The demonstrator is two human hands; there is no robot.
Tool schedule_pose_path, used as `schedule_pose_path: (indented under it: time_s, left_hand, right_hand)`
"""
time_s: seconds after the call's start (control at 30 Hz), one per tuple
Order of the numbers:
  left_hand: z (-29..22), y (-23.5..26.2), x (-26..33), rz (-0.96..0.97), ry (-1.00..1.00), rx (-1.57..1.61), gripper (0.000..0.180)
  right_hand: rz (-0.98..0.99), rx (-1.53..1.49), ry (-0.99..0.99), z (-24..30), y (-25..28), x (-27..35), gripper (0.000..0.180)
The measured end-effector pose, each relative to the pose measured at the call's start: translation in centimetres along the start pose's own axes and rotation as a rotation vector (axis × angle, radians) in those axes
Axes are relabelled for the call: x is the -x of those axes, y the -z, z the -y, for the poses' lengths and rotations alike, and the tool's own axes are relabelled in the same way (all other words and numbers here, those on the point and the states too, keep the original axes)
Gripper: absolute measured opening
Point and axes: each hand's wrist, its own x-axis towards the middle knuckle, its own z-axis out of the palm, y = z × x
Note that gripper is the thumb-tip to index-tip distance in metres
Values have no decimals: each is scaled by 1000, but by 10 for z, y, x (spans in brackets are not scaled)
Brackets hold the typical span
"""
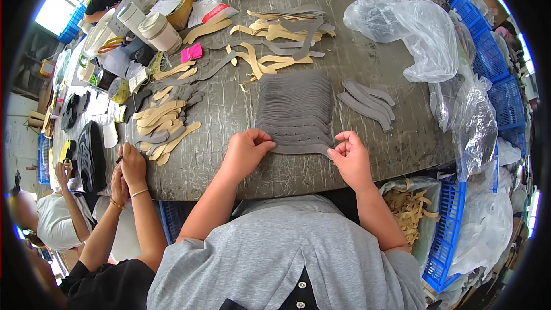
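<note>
In the middle of the table, a long row of overlapping grey curved strips (294, 97) fans toward me, with small dark holes along the nearer ones. The nearest grey strip (301, 148) lies across the front of the row. My left hand (247, 152) pinches its left end between thumb and fingers. At its right end my right hand (351, 159) is closed, thumb and a finger on the tip, the other fingers curled. To the right of the row lie several loose grey strips (367, 103).
Beige strips (160, 115) lie in piles left and beyond, some mixed with grey. Plastic bags (407, 28) cover the right side, near blue crates (445, 229). White tubs (159, 31) and a black shoe sole (92, 158) are left. Co-worker's hands (129, 172) are close on my left.
</note>
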Motion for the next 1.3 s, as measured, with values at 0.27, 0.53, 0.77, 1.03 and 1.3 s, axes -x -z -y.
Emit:
schedule_pose_path:
  time_s: [0.27,0.53,0.77,1.03,1.3]
  left_hand:
    - [0,-4,-2,-29,-34,-86,11]
    - [0,-4,-2,-29,-44,-140,17]
    - [1,-4,-2,-32,-60,-147,16]
    - [3,-4,-3,-38,-57,-147,15]
    - [-2,-3,-3,-37,-46,-173,16]
  right_hand:
    - [-44,64,34,-6,-3,1,27]
    - [-30,120,71,-6,-4,-1,24]
    - [-27,148,73,-6,-4,-2,24]
    - [-63,254,121,-5,-8,-1,21]
    - [7,879,742,6,-23,7,40]
